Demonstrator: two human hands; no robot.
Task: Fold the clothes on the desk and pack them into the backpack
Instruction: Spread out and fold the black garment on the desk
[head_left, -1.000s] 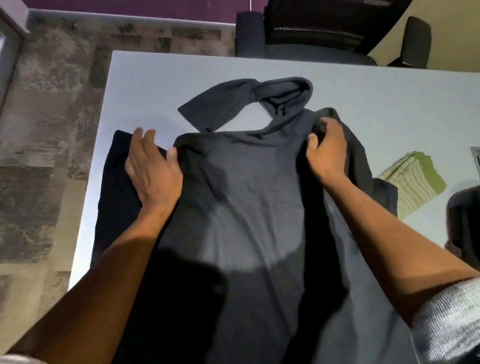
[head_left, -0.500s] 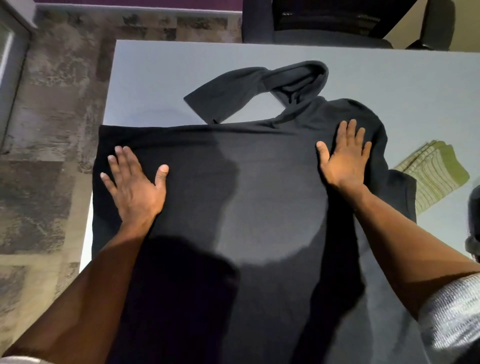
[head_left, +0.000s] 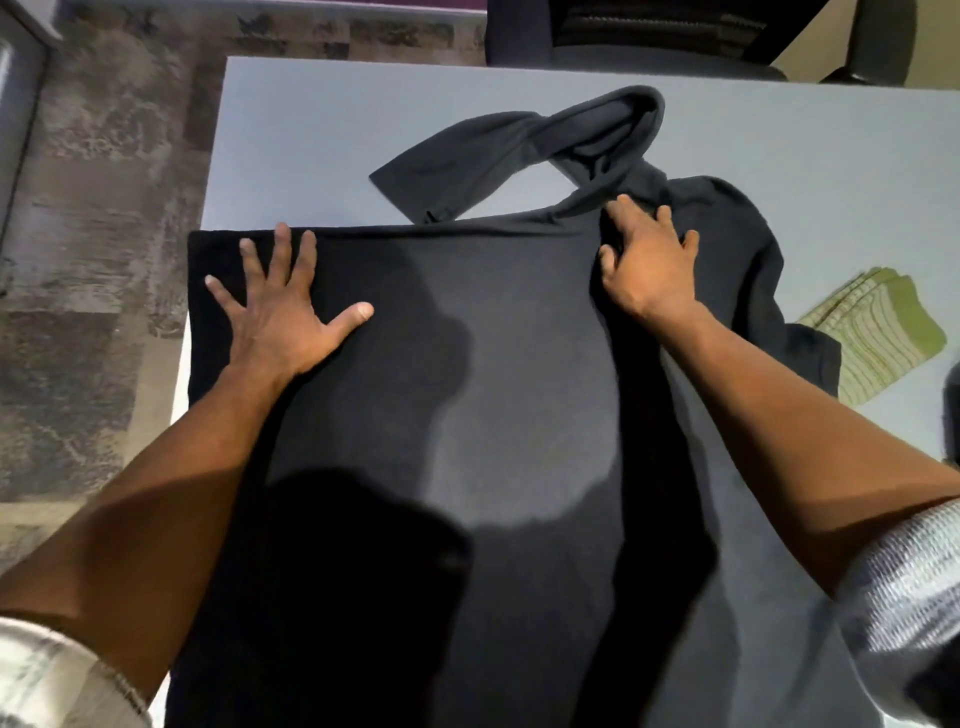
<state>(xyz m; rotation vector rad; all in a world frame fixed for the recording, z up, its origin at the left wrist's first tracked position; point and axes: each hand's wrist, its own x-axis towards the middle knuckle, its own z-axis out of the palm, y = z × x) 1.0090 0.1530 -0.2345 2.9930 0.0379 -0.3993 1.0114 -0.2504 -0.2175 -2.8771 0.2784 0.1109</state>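
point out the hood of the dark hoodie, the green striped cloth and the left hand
hood (head_left: 613, 132), head view, on its inner lining
green striped cloth (head_left: 878, 332), head view, middle of the folded top
left hand (head_left: 283, 317), head view, back of the hand

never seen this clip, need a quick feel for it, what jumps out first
A big dark hoodie covers most of the grey desk, its hood and a sleeve bunched at the far edge. The left hand presses flat with spread fingers on its left part, while the right hand rests on the cloth near the collar. A folded green striped cloth lies on the desk to the right.
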